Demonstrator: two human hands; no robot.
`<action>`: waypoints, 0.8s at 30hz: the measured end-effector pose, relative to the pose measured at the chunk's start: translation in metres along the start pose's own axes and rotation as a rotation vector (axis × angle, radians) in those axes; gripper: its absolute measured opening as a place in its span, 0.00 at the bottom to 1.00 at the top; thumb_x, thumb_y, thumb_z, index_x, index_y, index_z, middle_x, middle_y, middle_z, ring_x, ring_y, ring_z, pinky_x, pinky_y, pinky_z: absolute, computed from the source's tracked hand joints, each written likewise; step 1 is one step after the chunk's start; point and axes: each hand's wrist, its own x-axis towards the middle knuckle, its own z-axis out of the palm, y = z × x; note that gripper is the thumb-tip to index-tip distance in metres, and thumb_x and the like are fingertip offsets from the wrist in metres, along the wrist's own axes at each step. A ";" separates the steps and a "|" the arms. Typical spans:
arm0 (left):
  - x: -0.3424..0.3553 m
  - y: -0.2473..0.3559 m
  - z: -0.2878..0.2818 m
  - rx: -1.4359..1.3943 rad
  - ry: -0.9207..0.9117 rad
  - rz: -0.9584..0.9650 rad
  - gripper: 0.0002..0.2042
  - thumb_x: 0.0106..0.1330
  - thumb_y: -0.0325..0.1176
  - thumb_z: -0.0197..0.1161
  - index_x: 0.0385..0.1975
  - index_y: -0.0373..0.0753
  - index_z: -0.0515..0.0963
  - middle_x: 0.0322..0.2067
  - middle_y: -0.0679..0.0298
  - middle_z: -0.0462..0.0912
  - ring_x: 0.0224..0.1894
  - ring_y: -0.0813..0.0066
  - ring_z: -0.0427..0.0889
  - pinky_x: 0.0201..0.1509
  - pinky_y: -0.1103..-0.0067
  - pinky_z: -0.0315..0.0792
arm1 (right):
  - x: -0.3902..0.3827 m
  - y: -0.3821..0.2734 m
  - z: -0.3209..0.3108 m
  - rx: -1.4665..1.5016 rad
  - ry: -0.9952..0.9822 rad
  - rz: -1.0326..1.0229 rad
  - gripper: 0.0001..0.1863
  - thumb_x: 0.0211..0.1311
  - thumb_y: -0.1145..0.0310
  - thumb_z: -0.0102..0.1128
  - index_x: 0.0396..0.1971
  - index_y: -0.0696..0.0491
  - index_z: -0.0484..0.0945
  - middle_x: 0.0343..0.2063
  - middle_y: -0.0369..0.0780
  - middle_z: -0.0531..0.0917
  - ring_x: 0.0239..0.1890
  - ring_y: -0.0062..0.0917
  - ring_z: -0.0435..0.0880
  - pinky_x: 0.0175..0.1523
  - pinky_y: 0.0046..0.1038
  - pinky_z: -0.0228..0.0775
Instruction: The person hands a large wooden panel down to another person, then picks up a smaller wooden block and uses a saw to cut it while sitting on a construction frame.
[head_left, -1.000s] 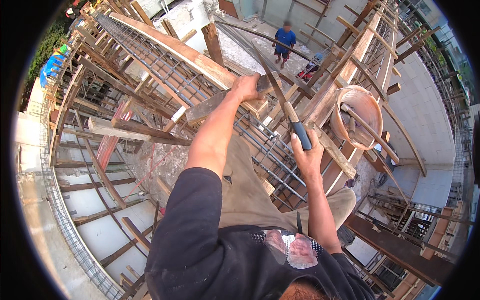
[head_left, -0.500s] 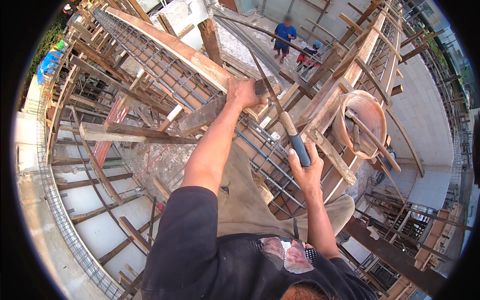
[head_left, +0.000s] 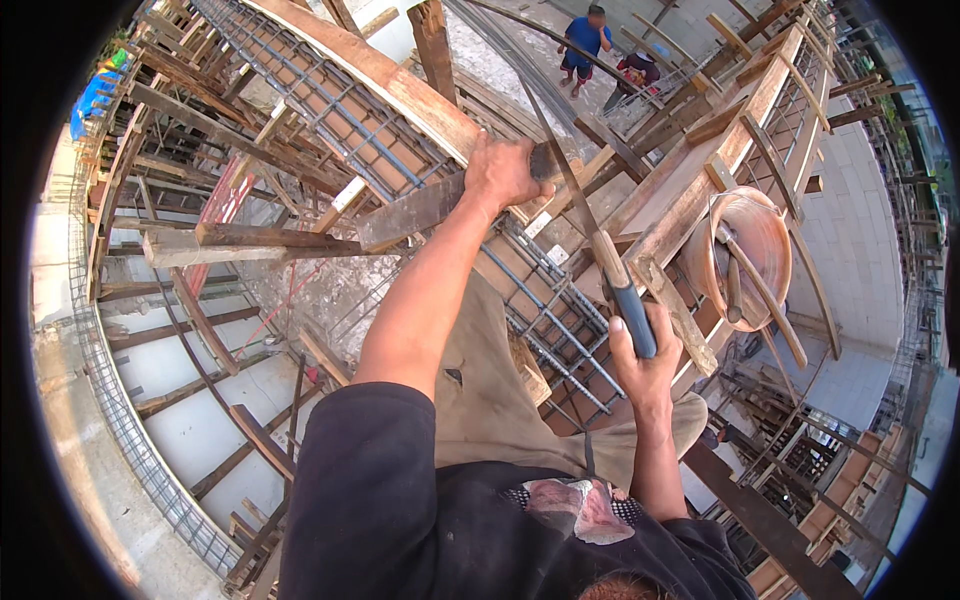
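Note:
My left hand is closed around a short worn plank, which lies slantwise across the steel-barred beam formwork. In my right hand is a handsaw with a dark-and-wood handle. Its long, narrow blade points up and away, crossing close by the plank's right end; whether the teeth touch the wood I cannot tell. Beneath and between my hands runs a rebar cage inside the wooden form. My trousered legs straddle that beam.
An orange-brown bucket holding wooden-handled tools hangs or rests by the right-hand formwork. Timber props crowd the left side, high above lower ground. Two people are below at the far side. Long metal bars lie near them.
My right hand has drawn the saw back toward me and a little right. The left hand keeps its hold on the plank. The whole view has shifted slightly.

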 end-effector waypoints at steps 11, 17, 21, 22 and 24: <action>0.001 -0.001 0.009 0.025 0.149 0.069 0.34 0.51 0.59 0.76 0.52 0.39 0.81 0.46 0.51 0.88 0.55 0.58 0.84 0.77 0.58 0.55 | -0.111 0.019 -0.066 -0.031 0.042 -0.052 0.14 0.59 0.66 0.69 0.37 0.60 0.78 0.21 0.39 0.84 0.23 0.20 0.82 0.33 0.25 0.75; 0.000 0.003 -0.001 -0.010 0.007 -0.023 0.36 0.50 0.59 0.77 0.54 0.39 0.80 0.47 0.50 0.87 0.56 0.54 0.83 0.80 0.61 0.52 | 0.011 0.002 0.011 0.048 0.026 -0.008 0.13 0.62 0.66 0.70 0.38 0.58 0.78 0.16 0.37 0.78 0.20 0.17 0.76 0.28 0.25 0.70; -0.003 -0.003 0.009 -0.014 0.085 0.022 0.35 0.52 0.58 0.77 0.54 0.39 0.80 0.48 0.51 0.87 0.57 0.57 0.83 0.79 0.58 0.52 | -0.094 0.023 -0.054 -0.066 0.010 -0.037 0.15 0.58 0.66 0.70 0.39 0.60 0.79 0.26 0.42 0.87 0.27 0.24 0.87 0.35 0.26 0.77; 0.001 0.000 0.011 0.019 0.129 0.054 0.34 0.53 0.58 0.76 0.53 0.40 0.81 0.47 0.52 0.88 0.57 0.58 0.83 0.79 0.55 0.52 | -0.122 0.026 -0.074 -0.044 0.017 -0.035 0.15 0.58 0.67 0.68 0.40 0.61 0.80 0.28 0.44 0.88 0.30 0.25 0.89 0.38 0.27 0.79; 0.001 0.000 0.009 0.021 0.125 0.056 0.34 0.53 0.59 0.76 0.54 0.40 0.81 0.47 0.52 0.88 0.57 0.58 0.83 0.79 0.54 0.52 | -0.124 0.020 -0.078 -0.093 0.021 -0.064 0.15 0.58 0.67 0.69 0.40 0.60 0.80 0.27 0.43 0.87 0.28 0.24 0.88 0.38 0.27 0.78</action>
